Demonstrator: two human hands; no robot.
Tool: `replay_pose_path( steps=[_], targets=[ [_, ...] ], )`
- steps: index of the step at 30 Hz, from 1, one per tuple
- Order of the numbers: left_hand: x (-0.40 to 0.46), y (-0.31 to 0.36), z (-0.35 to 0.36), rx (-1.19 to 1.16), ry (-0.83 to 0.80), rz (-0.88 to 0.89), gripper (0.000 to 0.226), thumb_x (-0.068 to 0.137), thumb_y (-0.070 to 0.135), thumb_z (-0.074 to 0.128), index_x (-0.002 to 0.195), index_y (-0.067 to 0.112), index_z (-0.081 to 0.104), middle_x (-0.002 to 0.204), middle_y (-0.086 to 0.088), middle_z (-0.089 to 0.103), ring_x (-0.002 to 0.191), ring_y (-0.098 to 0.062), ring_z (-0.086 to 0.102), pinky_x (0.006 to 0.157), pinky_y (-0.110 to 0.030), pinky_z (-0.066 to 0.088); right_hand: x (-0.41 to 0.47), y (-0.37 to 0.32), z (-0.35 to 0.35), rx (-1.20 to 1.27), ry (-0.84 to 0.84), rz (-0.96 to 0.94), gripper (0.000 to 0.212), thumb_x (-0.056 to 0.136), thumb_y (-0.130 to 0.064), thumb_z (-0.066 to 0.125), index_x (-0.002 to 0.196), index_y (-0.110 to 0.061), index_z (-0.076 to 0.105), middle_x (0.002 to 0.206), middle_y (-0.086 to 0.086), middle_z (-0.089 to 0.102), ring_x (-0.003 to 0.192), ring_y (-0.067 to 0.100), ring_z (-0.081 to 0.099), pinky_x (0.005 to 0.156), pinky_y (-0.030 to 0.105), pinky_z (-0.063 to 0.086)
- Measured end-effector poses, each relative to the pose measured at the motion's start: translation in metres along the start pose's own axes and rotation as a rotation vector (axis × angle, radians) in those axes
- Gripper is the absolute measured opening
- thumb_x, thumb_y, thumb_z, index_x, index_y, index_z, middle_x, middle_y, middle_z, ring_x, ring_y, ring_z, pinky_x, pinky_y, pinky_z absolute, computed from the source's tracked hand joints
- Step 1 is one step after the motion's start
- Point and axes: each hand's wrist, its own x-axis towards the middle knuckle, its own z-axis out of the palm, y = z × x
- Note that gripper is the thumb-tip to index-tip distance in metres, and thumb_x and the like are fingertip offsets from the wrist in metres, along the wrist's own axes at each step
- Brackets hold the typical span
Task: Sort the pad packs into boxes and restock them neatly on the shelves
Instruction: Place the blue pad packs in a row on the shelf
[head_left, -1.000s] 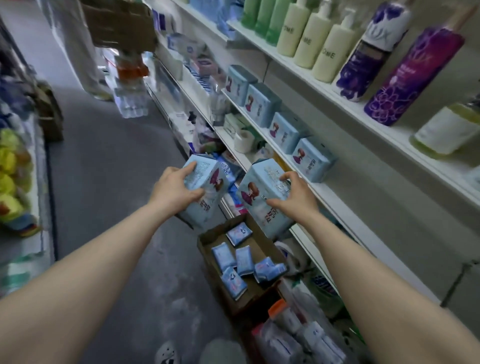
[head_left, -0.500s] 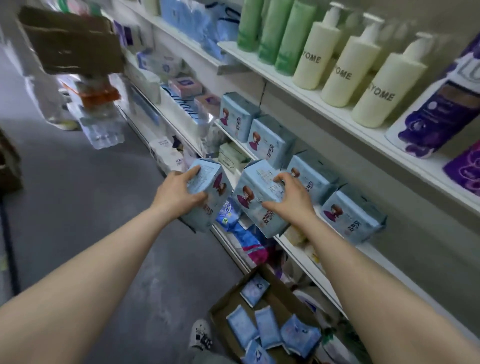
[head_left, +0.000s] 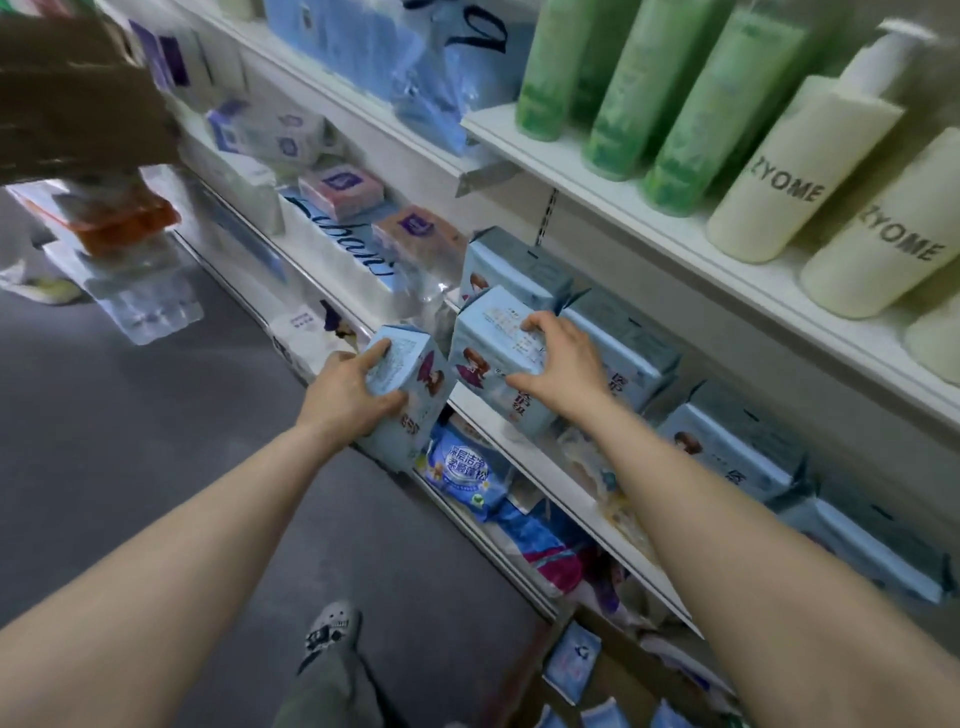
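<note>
Both arms reach forward. The left hand (head_left: 347, 395) grips a light-blue pad pack (head_left: 402, 400) just off the shelf (head_left: 524, 457) edge; the right hand (head_left: 558, 371) clasps another pad pack (head_left: 493, 358) on it, beside shelved packs (head_left: 618, 345). Below, a cardboard box (head_left: 618, 680) holds small blue pad packets (head_left: 571, 662).

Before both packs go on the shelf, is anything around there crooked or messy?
Yes. The row of blue pad packs on the middle shelf leans, each tilted on the next, not square. Below it, a blue bag and other soft packs lie jumbled. Loose small pads lie in the cardboard box on the floor.
</note>
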Motion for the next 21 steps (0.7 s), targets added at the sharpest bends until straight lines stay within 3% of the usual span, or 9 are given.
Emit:
replay_pose_path(
  steps=[5, 9, 16, 21],
  targets=[
    [0.073, -0.026, -0.024, 0.016, -0.079, 0.041, 0.076, 0.082, 0.043, 0.067, 0.150, 0.032, 0.034, 0.131, -0.011, 0.047, 0.110, -0.027, 0.052, 0.084, -0.031, 0.043, 0.061, -0.033, 0.027, -0.045, -0.011, 0.030, 0.061, 0.073, -0.033, 0.081, 0.125, -0.028, 0.049, 0.136, 0.000, 0.050, 0.123, 0.025, 0.044, 0.099, 0.035, 0.034],
    [0.118, -0.035, -0.033, 0.042, -0.153, 0.084, 0.077, 0.083, 0.045, 0.067, 0.150, 0.034, 0.032, 0.133, -0.012, 0.044, 0.114, -0.028, 0.051, 0.092, -0.035, 0.045, 0.095, -0.044, 0.038, -0.069, 0.012, 0.074, 0.061, 0.073, -0.031, 0.081, 0.126, -0.025, 0.050, 0.135, 0.003, 0.050, 0.124, 0.026, 0.043, 0.101, 0.035, 0.031],
    [0.161, -0.034, -0.035, 0.035, -0.215, 0.154, 0.076, 0.084, 0.043, 0.068, 0.150, 0.034, 0.032, 0.130, -0.015, 0.045, 0.114, -0.031, 0.049, 0.094, -0.037, 0.044, 0.130, -0.042, 0.036, -0.117, 0.024, 0.156, 0.060, 0.074, -0.027, 0.081, 0.126, -0.022, 0.050, 0.133, 0.007, 0.053, 0.120, 0.031, 0.046, 0.099, 0.038, 0.036],
    [0.179, -0.032, -0.032, 0.019, -0.234, 0.210, 0.076, 0.083, 0.041, 0.070, 0.150, 0.033, 0.034, 0.133, -0.014, 0.046, 0.115, -0.029, 0.051, 0.094, -0.039, 0.047, 0.143, -0.034, 0.030, -0.079, 0.034, 0.239, 0.060, 0.077, -0.022, 0.081, 0.128, -0.024, 0.050, 0.128, 0.007, 0.056, 0.116, 0.028, 0.052, 0.090, 0.031, 0.037]
  ],
)
